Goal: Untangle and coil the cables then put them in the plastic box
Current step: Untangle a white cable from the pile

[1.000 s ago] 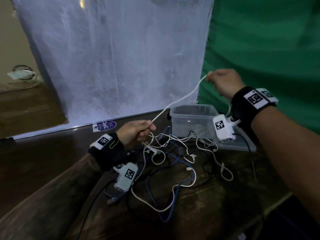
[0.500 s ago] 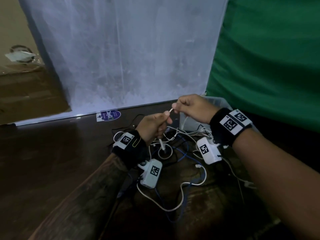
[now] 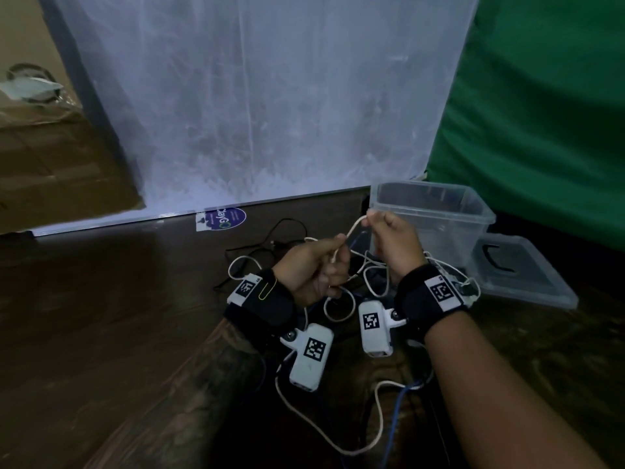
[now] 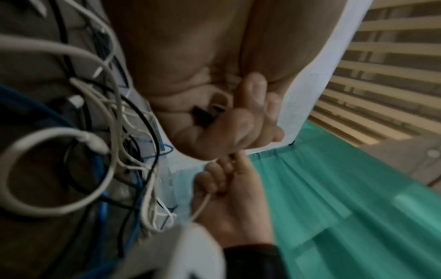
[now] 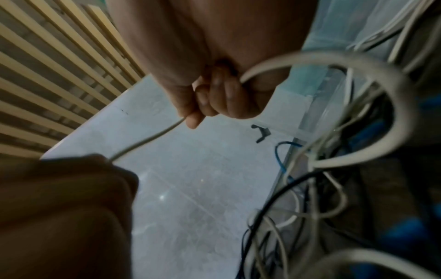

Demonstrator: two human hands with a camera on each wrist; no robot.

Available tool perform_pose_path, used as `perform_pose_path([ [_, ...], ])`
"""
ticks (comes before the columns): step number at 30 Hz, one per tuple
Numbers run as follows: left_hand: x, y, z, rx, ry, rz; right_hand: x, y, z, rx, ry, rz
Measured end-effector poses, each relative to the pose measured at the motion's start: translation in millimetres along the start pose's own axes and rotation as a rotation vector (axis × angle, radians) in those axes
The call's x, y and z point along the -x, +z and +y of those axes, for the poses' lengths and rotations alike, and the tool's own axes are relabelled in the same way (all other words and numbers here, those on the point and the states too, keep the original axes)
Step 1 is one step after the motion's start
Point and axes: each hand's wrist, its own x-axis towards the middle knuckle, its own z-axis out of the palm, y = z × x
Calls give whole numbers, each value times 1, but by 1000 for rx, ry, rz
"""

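A tangle of white, blue and black cables (image 3: 338, 299) lies on the dark wooden table (image 3: 101, 316) in front of me. Both hands hold one white cable (image 3: 353, 228) above the pile. My left hand (image 3: 314, 265) grips it with curled fingers, and the cable's lower part runs down through that fist. My right hand (image 3: 389, 238) pinches the same cable (image 5: 148, 140) a short span away, close to the left hand (image 4: 226, 128). The clear plastic box (image 3: 436, 214) stands just behind my right hand, with nothing seen inside it.
The box's clear lid (image 3: 527, 269) lies flat to the right of the box. A whiteboard (image 3: 257, 96) leans at the back of the table, with green cloth (image 3: 541, 113) to its right. A blue cable (image 3: 395, 414) trails toward the near edge.
My right hand came down from high on the right, where it held the cable taut, to close beside the left hand. The span of white cable between the hands is now short.
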Motion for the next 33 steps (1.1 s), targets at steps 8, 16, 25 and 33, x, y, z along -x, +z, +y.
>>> perform_pose_path([
  [8, -8, -15, 15, 295, 362, 90, 28, 5, 7, -15, 252, -542],
  [16, -19, -27, -6, 25, 465, 289, 47, -4, -25, 241, 214, -749],
  [25, -20, -18, -19, -336, 329, 105, 52, -18, -43, 190, -71, -535],
  [33, -15, -5, -14, -136, 124, -82, 41, -16, -18, -5, -76, -312],
])
